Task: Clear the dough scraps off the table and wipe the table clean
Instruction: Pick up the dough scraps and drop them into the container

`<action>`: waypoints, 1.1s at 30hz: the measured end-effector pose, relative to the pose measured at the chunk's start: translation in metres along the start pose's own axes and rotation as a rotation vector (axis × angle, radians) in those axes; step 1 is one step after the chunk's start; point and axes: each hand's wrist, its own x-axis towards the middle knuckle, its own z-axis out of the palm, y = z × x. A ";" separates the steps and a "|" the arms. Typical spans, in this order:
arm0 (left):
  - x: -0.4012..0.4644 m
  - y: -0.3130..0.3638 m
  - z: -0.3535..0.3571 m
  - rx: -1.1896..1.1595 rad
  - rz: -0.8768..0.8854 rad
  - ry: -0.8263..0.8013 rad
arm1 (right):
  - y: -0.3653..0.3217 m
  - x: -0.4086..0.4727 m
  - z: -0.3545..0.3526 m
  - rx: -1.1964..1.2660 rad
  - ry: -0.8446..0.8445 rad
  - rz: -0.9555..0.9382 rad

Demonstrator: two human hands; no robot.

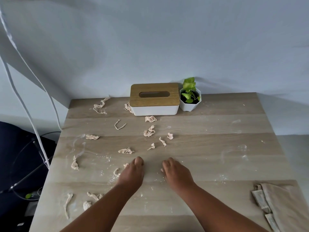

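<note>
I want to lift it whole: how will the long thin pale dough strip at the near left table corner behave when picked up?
The long thin pale dough strip would probably droop limply, since it lies in a loose curve. It looks light, being so narrow. It may stretch or tear, and may cling slightly to the floury wooden table.

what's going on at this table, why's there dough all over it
A person is starting to clear up. Both hands, left hand and right hand, are down on the wooden table among dough scraps and flour. Whether either holds a scrap is unclear. A folded cloth lies untouched at the near right corner.
</note>
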 end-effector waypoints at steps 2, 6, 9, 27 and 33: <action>0.005 0.000 -0.001 0.001 0.010 -0.010 | 0.001 0.000 0.000 0.068 -0.006 0.039; 0.014 0.005 -0.006 -0.048 0.017 0.003 | 0.008 0.010 0.000 0.137 -0.036 0.151; 0.023 0.011 -0.009 -0.086 0.060 0.044 | 0.017 0.021 -0.006 0.152 -0.025 0.200; 0.080 0.020 -0.005 0.071 0.075 -0.013 | 0.035 0.074 -0.018 0.140 0.109 0.325; 0.087 0.024 -0.005 0.098 0.083 -0.035 | 0.031 0.087 -0.013 0.107 0.072 0.338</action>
